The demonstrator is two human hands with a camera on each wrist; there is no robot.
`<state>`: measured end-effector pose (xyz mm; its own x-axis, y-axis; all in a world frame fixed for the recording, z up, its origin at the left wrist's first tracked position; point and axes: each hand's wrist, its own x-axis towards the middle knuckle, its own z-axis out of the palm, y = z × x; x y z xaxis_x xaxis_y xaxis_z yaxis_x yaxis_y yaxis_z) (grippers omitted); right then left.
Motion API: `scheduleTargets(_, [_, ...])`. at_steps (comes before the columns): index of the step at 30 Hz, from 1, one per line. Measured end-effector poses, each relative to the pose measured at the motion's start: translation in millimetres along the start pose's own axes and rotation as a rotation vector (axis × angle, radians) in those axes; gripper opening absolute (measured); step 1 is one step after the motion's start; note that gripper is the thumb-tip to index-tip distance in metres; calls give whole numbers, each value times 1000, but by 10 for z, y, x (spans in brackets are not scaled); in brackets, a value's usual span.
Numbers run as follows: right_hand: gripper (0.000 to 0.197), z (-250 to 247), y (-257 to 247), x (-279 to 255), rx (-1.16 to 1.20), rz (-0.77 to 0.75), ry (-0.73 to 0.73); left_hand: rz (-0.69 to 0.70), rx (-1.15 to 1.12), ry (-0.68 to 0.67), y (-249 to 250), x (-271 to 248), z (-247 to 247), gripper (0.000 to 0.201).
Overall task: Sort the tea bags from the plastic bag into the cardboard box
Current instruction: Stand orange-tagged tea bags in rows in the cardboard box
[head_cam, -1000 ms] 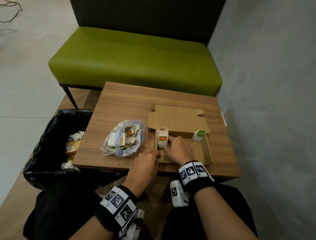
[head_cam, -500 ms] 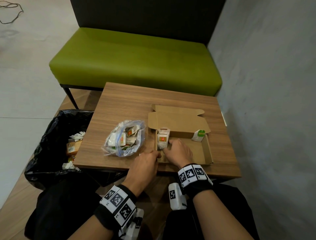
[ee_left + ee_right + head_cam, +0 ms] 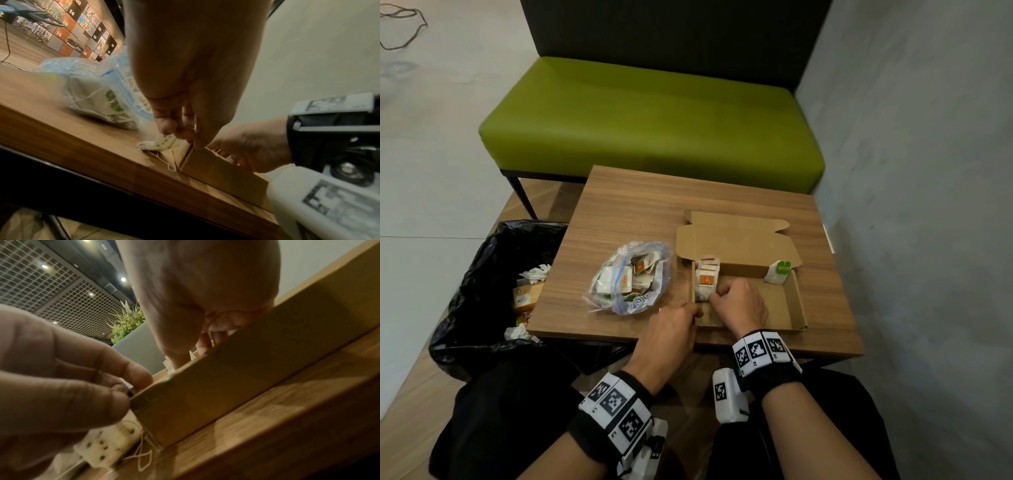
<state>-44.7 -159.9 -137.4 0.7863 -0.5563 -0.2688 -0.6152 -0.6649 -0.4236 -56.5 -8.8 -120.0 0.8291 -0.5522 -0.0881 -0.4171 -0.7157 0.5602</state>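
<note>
An open cardboard box (image 3: pixel 796 298) lies on the wooden table (image 3: pixel 654 205). A row of tea bags (image 3: pixel 707 275) with red tags stands at its left end. One green-tagged tea bag (image 3: pixel 779 270) leans in the far right corner. My right hand (image 3: pixel 717 294) is inside the box, its fingers curled on the front tea bag of the row. My left hand (image 3: pixel 697 311) pinches the box's near left corner (image 3: pixel 186 155). A loose tea bag (image 3: pixel 158 144) lies on the table under that hand. The clear plastic bag (image 3: pixel 633 277) of tea bags sits left of the box.
A black-lined bin (image 3: pixel 482 274) with rubbish stands left of the table. A green bench (image 3: pixel 654 116) runs behind it and a grey wall (image 3: pixel 911 205) is on the right. The box's lid flap (image 3: pixel 736 236) lies open toward the bench.
My right hand has shifted slightly toward me along the row and the front tea bags now sit lower in the box. The left hand keeps its pinch on the corner.
</note>
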Motion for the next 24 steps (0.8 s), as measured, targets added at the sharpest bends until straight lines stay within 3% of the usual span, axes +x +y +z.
scheduleTargets(11, [13,40,-30,36,34,1,43,31,-17,19,-9,-21,-3,33])
scheduleTargets(14, [13,0,10,17,53,-1,34,22,-89,132,-26,-59,-51,34])
scheduleTargets(18, [10,-124,66,-23,89,-5,94,-148,-191,303,-148,-129,-189,31])
scheduleTargets(21, [11,-206,83,-73,106,-23,111,-193,-117,214,-242,-188,-235,33])
scheduleTargets(24, [11,-261,80,-151,135,-73,118,-172,11,76,-224,-238,-205,49])
